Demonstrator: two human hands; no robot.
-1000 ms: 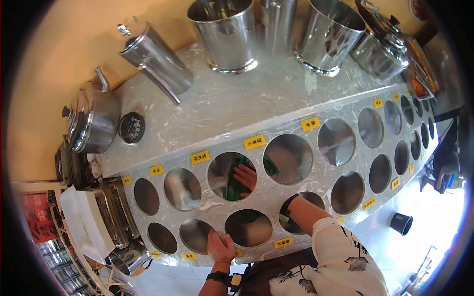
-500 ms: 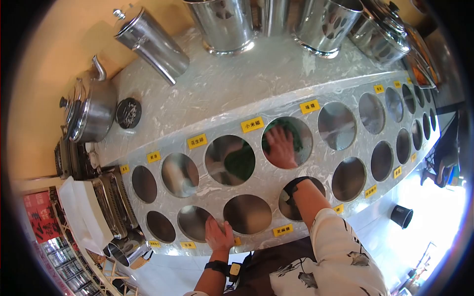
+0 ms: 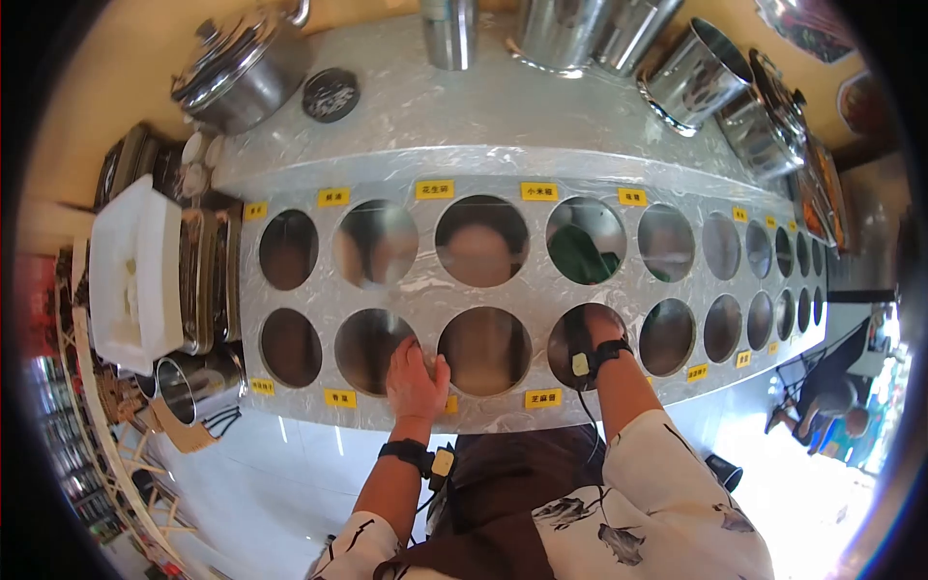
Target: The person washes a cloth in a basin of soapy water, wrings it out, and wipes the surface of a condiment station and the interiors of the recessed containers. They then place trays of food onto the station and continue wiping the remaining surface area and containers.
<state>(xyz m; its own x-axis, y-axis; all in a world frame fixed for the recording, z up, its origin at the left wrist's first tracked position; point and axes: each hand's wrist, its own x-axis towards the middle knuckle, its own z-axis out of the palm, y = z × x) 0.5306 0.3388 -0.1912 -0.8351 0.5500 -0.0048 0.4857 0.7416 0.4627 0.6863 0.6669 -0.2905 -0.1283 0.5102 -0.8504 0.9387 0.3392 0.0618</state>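
My left hand (image 3: pixel 418 382) lies on the front edge of the grey marbled counter (image 3: pixel 406 174), its thumb apart and fingertips at the rim of a round front-row hole (image 3: pixel 372 353). Farther right, my right hand (image 3: pixel 605 327) reaches down into another front-row hole (image 3: pixel 568 353); its fingers are hidden below the counter top. Through the back-row hole (image 3: pixel 604 222) beyond it shows a dark green thing (image 3: pixel 582 255), perhaps cloth-like. Both wrists carry black straps with a small pale device.
Two rows of round holes run along the counter, with yellow labels (image 3: pixel 435 189). Steel pots (image 3: pixel 242 82) and cylinders (image 3: pixel 701 77) stand at the back beside a black round dish (image 3: pixel 331 94). A white tray (image 3: pixel 135 280) sits left. A person (image 3: pixel 831 411) is at far right.
My right hand has drawn back from under the back-row hole, and its wrist now shows at the front hole. The green thing appears in a different back hole. The view has shifted; my left hand stays at the edge.
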